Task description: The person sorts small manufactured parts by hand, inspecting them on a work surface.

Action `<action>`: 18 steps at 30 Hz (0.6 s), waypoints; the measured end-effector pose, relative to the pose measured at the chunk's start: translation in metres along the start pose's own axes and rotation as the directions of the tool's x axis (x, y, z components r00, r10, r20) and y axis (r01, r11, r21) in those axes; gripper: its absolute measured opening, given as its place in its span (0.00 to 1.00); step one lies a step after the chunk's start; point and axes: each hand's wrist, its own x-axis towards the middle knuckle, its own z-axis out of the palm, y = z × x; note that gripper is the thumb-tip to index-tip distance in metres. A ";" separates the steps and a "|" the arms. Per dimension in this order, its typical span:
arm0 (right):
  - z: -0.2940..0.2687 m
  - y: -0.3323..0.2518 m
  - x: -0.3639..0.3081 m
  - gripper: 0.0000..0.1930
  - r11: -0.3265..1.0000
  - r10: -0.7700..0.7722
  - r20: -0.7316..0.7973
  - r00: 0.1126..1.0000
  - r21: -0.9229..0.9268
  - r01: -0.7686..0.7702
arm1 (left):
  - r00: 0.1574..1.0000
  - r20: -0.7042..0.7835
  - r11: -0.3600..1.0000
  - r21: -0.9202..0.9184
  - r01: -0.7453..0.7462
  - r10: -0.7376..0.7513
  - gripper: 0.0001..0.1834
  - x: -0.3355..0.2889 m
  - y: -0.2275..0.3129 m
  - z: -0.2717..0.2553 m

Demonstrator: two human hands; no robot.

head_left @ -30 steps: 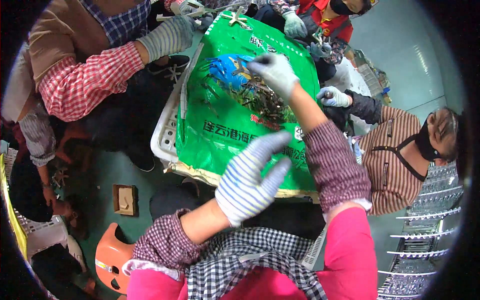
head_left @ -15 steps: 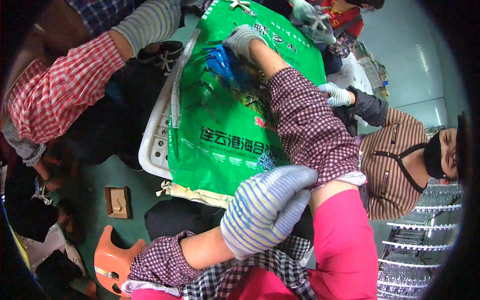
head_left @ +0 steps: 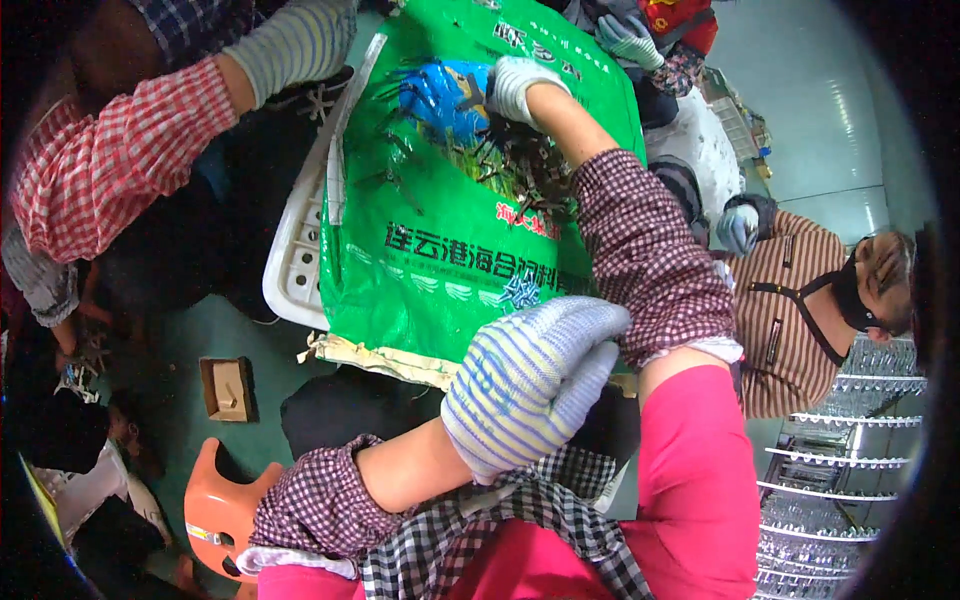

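1. My right hand point(head_left: 515, 85) is reaching far across the green sack point(head_left: 440, 270) that is covering the table, glove curled down onto the heap of small dark pieces point(head_left: 520, 165). Grip looks narrow, fingers bent in; cannot tell whether it is actually pinching a piece.
2. My left hand point(head_left: 530, 380) is hovering near my chest, just off the near edge of the sack. Gloved fingers are loosely curled, nothing visible in them, so a half-closed, idle grip, likely parked there to keep out of the reaching arm's way.
3. The heap is lying mid-sack, spilling toward the far end, with a small bluish cluster point(head_left: 520, 292) sitting apart nearer to me.
4. A blue-gloved hand point(head_left: 440, 100) of a co-worker is working right beside my right glove, touching or nearly so; too tight to tell.
5. The sack is probably serving as a liner to stop pieces falling through the white slotted crate point(head_left: 295, 270) peeking out at its left edge.
6. Room: the sack's near half is mostly bare, so free sliding space there. The far end is crowded by other people's gloves point(head_left: 628, 38).
7. Left side is hemmed by a red-checked sleeve point(head_left: 110, 160); right side by a seated person in a striped top point(head_left: 790, 310). An orange stool point(head_left: 215, 500) is sitting on the floor by my left elbow.
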 end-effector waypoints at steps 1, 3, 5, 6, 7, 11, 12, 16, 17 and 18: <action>0.005 0.009 0.003 0.18 0.999 0.006 -0.048 0.999 0.031 -0.005 | 1.000 -0.002 1.000 0.006 0.012 -0.012 0.13 0.000 -0.001 0.002; 0.003 0.012 -0.002 0.16 0.987 -0.056 0.037 0.998 0.156 0.050 | 1.000 -0.006 1.000 0.007 0.016 -0.016 0.12 0.000 -0.006 0.003; -0.006 0.024 -0.010 0.15 0.942 -0.126 0.106 0.986 0.323 0.085 | 0.999 0.016 0.997 0.062 0.045 -0.047 0.11 0.001 -0.008 0.005; -0.011 0.032 -0.014 0.15 0.914 -0.102 0.025 0.994 0.396 0.084 | 0.997 0.022 0.995 0.074 0.073 -0.075 0.12 0.002 -0.011 0.009; -0.017 0.041 -0.020 0.15 0.881 -0.070 -0.055 0.996 0.464 0.088 | 0.996 0.029 0.991 0.105 0.086 -0.089 0.12 0.002 -0.013 0.010; -0.038 0.050 -0.058 0.20 0.655 -0.101 -0.275 0.956 0.705 0.272 | 0.973 -0.132 0.981 -0.011 0.192 -0.192 0.17 0.006 -0.033 0.005; -0.047 0.037 -0.081 0.19 0.685 -0.148 -0.332 0.932 0.645 0.339 | 0.964 -0.228 0.984 0.085 0.159 -0.136 0.23 0.011 -0.035 -0.009; -0.100 -0.023 -0.221 0.16 0.684 -0.167 -0.190 0.967 0.684 0.253 | 0.931 -0.360 0.998 -0.044 0.053 -0.065 0.30 0.022 -0.030 -0.025; -0.088 -0.032 -0.247 0.13 0.568 -0.202 -0.261 0.944 0.754 0.330 | 0.960 -0.248 0.965 -0.255 0.064 -0.130 0.23 0.022 -0.029 -0.019; -0.071 -0.026 -0.261 0.10 0.601 -0.162 -0.295 0.942 0.727 0.331 | 0.960 -0.276 0.964 -0.262 -0.037 -0.038 0.13 0.023 -0.022 -0.009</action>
